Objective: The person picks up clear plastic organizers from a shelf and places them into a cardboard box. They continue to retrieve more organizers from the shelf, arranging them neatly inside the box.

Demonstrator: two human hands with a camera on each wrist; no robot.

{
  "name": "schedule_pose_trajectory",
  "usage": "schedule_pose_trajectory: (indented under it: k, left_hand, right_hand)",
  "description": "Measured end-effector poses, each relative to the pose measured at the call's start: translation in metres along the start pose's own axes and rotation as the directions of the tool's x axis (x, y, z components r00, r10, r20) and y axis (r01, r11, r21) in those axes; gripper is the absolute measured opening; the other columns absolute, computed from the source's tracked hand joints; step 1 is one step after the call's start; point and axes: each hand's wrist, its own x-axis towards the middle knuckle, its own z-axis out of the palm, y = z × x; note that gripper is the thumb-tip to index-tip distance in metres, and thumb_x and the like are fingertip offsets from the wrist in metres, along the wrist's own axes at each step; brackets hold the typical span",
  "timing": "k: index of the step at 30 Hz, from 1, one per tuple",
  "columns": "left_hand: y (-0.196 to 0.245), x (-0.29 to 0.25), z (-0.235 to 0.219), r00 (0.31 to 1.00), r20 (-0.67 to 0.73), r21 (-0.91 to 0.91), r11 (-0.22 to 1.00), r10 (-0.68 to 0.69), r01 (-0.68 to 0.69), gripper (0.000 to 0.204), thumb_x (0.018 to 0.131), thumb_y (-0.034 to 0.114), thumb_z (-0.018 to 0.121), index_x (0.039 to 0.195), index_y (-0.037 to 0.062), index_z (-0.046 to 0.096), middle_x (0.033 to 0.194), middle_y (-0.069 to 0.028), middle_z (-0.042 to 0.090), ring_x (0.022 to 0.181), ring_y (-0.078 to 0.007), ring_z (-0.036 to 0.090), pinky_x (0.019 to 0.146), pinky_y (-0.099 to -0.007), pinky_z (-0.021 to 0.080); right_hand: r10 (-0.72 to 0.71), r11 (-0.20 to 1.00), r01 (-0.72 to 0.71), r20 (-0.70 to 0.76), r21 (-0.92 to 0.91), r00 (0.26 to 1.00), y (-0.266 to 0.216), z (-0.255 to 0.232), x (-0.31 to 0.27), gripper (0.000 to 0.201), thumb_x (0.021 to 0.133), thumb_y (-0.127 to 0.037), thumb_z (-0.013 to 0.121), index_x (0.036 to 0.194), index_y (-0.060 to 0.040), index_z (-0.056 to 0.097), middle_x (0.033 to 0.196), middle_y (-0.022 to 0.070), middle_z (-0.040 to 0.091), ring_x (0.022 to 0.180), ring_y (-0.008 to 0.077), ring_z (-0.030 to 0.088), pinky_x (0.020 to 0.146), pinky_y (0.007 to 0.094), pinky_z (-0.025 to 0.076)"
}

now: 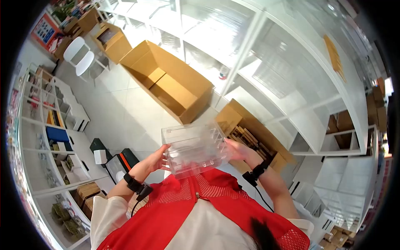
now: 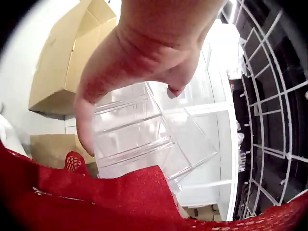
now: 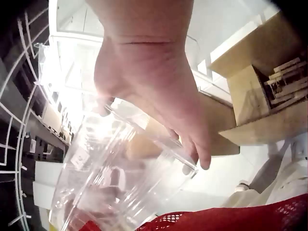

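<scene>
A clear plastic box (image 1: 193,148) with inner dividers is held in front of the red vest at waist height. My left hand (image 1: 156,159) grips its left end, thumb on the upper side and fingers beneath. In the left wrist view that hand (image 2: 144,62) spans the end of the box (image 2: 134,130), its thumb and fingers on opposite sides. My right hand (image 1: 238,150) holds the other end. Seen from the right wrist, the right hand (image 3: 149,91) reaches across the end of the box (image 3: 120,163), fingers along one side and thumb along the other.
A large open cardboard box (image 1: 166,79) stands on the floor ahead. To its right, another open carton (image 1: 254,137) contains brown slatted pieces. White shelving (image 1: 266,83) with transparent items rises on the right, more shelves (image 1: 41,141) line the left, and a white chair (image 1: 83,58) stands farther off.
</scene>
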Motion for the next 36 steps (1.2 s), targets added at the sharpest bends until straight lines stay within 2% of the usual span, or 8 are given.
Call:
schedule_pose_trajectory:
  k: [7, 12, 15, 16, 18, 26, 31, 36]
  left_hand:
    - [0.013, -0.051, -0.112, 0.998, -0.056, -0.096, 0.995, -0.037, 0.031, 0.083, 0.078, 0.064, 0.033, 0.13, -0.0001, 0.023, 0.125, -0.0193, 0.038, 0.101, -0.0281, 0.051, 0.082, -0.0429, 0.045]
    - [0.006, -0.086, -0.223, 0.968, -0.021, -0.364, 0.9, 0.25, -0.24, 0.063, 0.087, 0.052, 0.028, 0.126, 0.0013, 0.03, 0.118, -0.0133, 0.047, 0.1, -0.0245, 0.052, 0.082, -0.0378, 0.045]
    - [0.02, -0.106, -0.264, 0.929, -0.088, -0.517, 0.781, 0.36, -0.352, 0.056, 0.087, 0.048, 0.035, 0.122, 0.0037, 0.035, 0.114, -0.0095, 0.051, 0.1, -0.0233, 0.053, 0.082, -0.0373, 0.046]
    - [0.029, -0.111, -0.272, 0.92, -0.153, -0.521, 0.761, 0.362, -0.386, 0.052, 0.088, 0.045, 0.036, 0.12, 0.0046, 0.038, 0.115, -0.0095, 0.051, 0.099, -0.0233, 0.054, 0.08, -0.0364, 0.046]
    - [0.041, -0.111, -0.297, 0.899, -0.192, -0.53, 0.729, 0.394, -0.433, 0.049, 0.088, 0.043, 0.036, 0.119, 0.0049, 0.039, 0.117, -0.0094, 0.05, 0.099, -0.0229, 0.054, 0.08, -0.0356, 0.046]
    - [0.129, -0.066, -0.379, 0.91, -0.188, -0.549, 0.729, 0.369, -0.409, 0.041, 0.089, 0.035, 0.034, 0.117, 0.0055, 0.042, 0.116, -0.0085, 0.051, 0.096, -0.0193, 0.054, 0.08, -0.0332, 0.045]
    - [0.237, -0.01, -0.444, 0.926, -0.237, -0.457, 0.807, 0.294, -0.373, 0.04, 0.089, 0.033, 0.035, 0.117, 0.0057, 0.042, 0.114, -0.0064, 0.052, 0.096, -0.0172, 0.053, 0.08, -0.0309, 0.043]
    - [0.356, 0.082, -0.519, 0.889, -0.353, -0.133, 0.925, 0.29, -0.355, 0.037, 0.089, 0.029, 0.036, 0.117, 0.005, 0.045, 0.112, -0.0052, 0.053, 0.097, -0.015, 0.051, 0.082, -0.0299, 0.041]
  right_hand:
    - [0.135, 0.991, -0.135, 0.02, 0.002, 0.991, -0.011, 0.091, 0.111, 0.048, 0.087, -0.039, 0.041, 0.122, -0.0069, 0.04, 0.119, 0.0117, 0.047, 0.106, 0.0267, 0.047, 0.089, 0.0431, 0.038]
    - [0.242, 0.954, -0.269, 0.188, 0.135, 0.952, -0.007, 0.158, 0.185, 0.059, 0.081, -0.048, 0.043, 0.123, -0.0068, 0.04, 0.124, 0.0133, 0.043, 0.109, 0.0321, 0.044, 0.09, 0.0493, 0.034]
    - [0.136, 0.969, -0.145, 0.059, 0.198, 0.989, -0.022, 0.199, 0.212, 0.059, 0.081, -0.048, 0.044, 0.124, -0.0073, 0.039, 0.124, 0.0125, 0.044, 0.111, 0.0301, 0.043, 0.093, 0.0469, 0.033]
    - [0.076, 0.969, -0.127, 0.233, 0.213, 0.97, -0.027, 0.196, 0.231, 0.059, 0.08, -0.048, 0.044, 0.122, -0.0079, 0.041, 0.124, 0.0121, 0.044, 0.112, 0.0306, 0.043, 0.093, 0.047, 0.032]
    - [0.045, 0.939, -0.101, 0.174, 0.33, 0.984, -0.042, 0.201, 0.251, 0.058, 0.079, -0.049, 0.044, 0.121, -0.0085, 0.043, 0.123, 0.0118, 0.045, 0.111, 0.0308, 0.043, 0.093, 0.0461, 0.032]
    - [0.021, 0.879, 0.123, -0.293, 0.461, 0.956, -0.139, 0.201, 0.34, 0.063, 0.079, -0.052, 0.039, 0.128, -0.0124, 0.034, 0.13, 0.0122, 0.035, 0.117, 0.0318, 0.034, 0.094, 0.0499, 0.026]
    - [0.158, 0.882, 0.097, -0.484, 0.46, 0.861, -0.214, 0.143, 0.464, 0.064, 0.078, -0.051, 0.044, 0.129, -0.013, 0.032, 0.129, 0.0104, 0.037, 0.118, 0.0321, 0.034, 0.097, 0.0522, 0.02]
    - [0.011, 0.882, 0.189, -0.42, 0.431, 0.907, -0.269, 0.099, 0.623, 0.064, 0.077, -0.046, 0.052, 0.128, -0.0151, 0.032, 0.128, 0.0083, 0.038, 0.116, 0.0298, 0.037, 0.094, 0.0507, 0.026]
